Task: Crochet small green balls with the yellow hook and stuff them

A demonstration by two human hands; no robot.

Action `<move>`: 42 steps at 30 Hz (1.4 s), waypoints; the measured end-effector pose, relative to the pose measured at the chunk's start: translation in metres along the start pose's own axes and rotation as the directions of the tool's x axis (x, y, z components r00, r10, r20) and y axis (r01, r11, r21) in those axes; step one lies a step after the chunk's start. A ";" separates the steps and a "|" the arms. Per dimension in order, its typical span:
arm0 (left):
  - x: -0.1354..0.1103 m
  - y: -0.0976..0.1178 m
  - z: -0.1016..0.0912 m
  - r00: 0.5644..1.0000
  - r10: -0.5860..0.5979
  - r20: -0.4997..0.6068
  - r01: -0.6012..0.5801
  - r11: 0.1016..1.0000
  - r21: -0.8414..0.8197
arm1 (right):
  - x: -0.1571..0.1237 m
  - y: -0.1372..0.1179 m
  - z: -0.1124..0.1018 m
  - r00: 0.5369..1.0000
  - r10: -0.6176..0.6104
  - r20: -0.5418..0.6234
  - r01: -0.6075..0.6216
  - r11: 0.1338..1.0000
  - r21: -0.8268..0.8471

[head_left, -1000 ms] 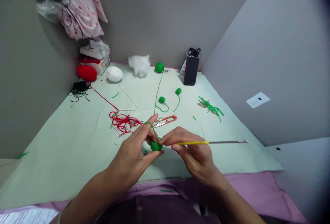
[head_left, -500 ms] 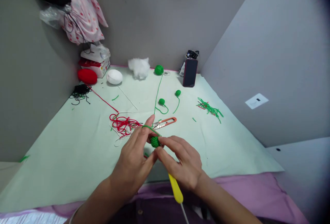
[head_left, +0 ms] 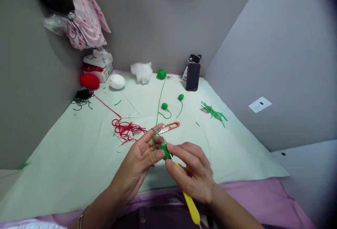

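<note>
My left hand (head_left: 140, 158) pinches a small green crocheted piece (head_left: 165, 150) between thumb and fingers, with the green yarn strand looped over its raised index finger. My right hand (head_left: 193, 172) grips a crochet hook with a yellow handle (head_left: 191, 209); the metal tip pokes into the green piece and the handle points back toward my body. The strand runs away across the pale green mat (head_left: 65, 151) to a green yarn ball (head_left: 161, 73) near the back wall.
Orange thread snips (head_left: 170, 127) lie just beyond my hands, beside a red yarn tangle (head_left: 125, 130). Farther back are two small green crocheted balls (head_left: 164, 106), white stuffing (head_left: 142, 71), white and red yarn balls, black yarn, green scraps (head_left: 213, 112) and a standing phone (head_left: 192, 76).
The hook, first pointing right with its tip outward, has been turned so its tip enters the green piece and the handle points toward me. Both hands have dropped slightly nearer.
</note>
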State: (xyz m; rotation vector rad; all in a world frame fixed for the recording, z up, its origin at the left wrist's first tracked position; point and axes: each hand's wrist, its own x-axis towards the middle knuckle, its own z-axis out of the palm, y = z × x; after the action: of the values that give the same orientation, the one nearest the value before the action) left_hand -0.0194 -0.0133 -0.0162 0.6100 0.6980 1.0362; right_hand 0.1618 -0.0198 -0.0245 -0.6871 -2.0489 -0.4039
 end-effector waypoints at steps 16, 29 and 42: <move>-0.004 -0.009 0.003 0.999 -0.031 0.032 0.034 0.993 -0.110 | -0.018 0.002 0.013 0.990 0.139 0.032 -0.142 0.956 0.257; -0.002 -0.002 0.003 0.998 0.008 0.070 0.002 0.991 -0.136 | 0.003 -0.011 0.015 0.866 0.485 -0.118 -0.316 0.715 0.624; -0.001 0.001 -0.009 0.998 0.008 0.058 -0.005 0.999 -0.039 | 0.003 0.000 0.006 0.719 0.685 0.115 -0.461 0.347 0.817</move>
State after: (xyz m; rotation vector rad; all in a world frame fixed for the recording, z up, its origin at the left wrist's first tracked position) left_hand -0.0271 -0.0133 -0.0213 0.6067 0.6238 1.0320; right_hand 0.1566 -0.0159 -0.0253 -0.6678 -1.3418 0.8296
